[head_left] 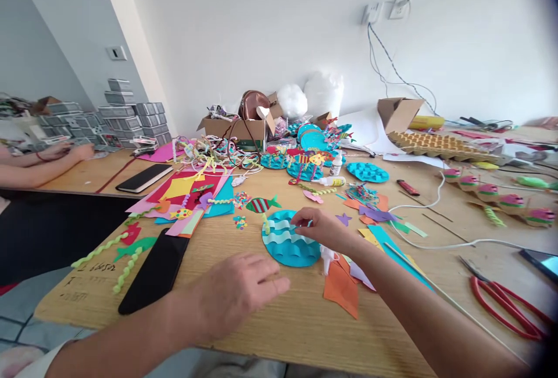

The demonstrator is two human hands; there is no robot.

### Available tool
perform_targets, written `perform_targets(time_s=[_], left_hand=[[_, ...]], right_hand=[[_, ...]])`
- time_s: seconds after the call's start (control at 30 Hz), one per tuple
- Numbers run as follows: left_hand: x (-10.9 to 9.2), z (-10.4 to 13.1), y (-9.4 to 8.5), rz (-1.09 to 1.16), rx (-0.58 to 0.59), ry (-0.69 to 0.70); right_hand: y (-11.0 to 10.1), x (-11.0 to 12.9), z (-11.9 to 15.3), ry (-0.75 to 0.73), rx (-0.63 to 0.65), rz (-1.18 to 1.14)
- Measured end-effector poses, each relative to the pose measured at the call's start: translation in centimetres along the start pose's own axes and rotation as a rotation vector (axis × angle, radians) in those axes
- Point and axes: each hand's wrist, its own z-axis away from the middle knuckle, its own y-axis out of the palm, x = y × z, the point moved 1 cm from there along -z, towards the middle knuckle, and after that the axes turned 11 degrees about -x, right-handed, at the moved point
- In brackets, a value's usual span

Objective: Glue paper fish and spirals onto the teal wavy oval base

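Note:
A round blue paper disc (294, 256) with wavy raised strips in lighter blue lies on the wooden table. A striped green and red paper fish (261, 204) stands at its upper left on a twisted pale-green pipe cleaner (266, 224). Over the disc's upper right, my right hand (320, 228) has its fingers curled into a pinch; what they hold, if anything, is hidden. My left hand (239, 291) hovers palm down below and left of the disc, fingers stretched and holding nothing. Beside my right wrist lies a white glue bottle (328, 259), partly hidden.
Red-handled scissors (501, 302) and a white cable (453, 245) lie right. A black phone-like slab (154, 270), paper fish on pipe cleaners and coloured paper (154, 195) lie left. Finished-looking blue discs (367, 172) and boxes stand behind. Another person's hands (81, 151) are far left.

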Motion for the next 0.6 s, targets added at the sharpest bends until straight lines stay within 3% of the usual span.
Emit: perform_targets(time_s=[0.2, 0.3, 0.37, 0.43, 0.5, 0.53, 0.6], left_hand=[[-4.1, -0.3, -4.4, 0.122, 0.033, 0.11], [-3.5, 0.5, -5.3, 0.133, -0.001, 0.097], [-1.9, 1.2, -5.3, 0.155, -0.137, 0.035], [0.7, 1.8, -4.6, 0.191, -0.347, -0.194], [3.8, 2.1, -3.0, 0.268, -0.478, -0.608], [5.2, 2.1, -1.9, 0.331, -0.489, -0.73], [7.6, 1.8, 0.5, 0.377, -0.356, -0.821]], right_hand=[[-0.2, -1.2, 0.6, 0.029, 0.004, 0.004], [-0.3, -2.0, 0.9, 0.043, -0.016, 0.005], [-0.5, -2.3, 0.9, 0.039, -0.019, -0.017], [-0.6, -2.3, 0.7, 0.044, -0.016, -0.063], [-0.5, -1.6, 0.3, 0.069, -0.001, -0.118], [-0.5, -1.1, 0.0, 0.09, 0.01, -0.142], [-0.1, 0.1, -0.8, 0.16, 0.04, -0.178]])
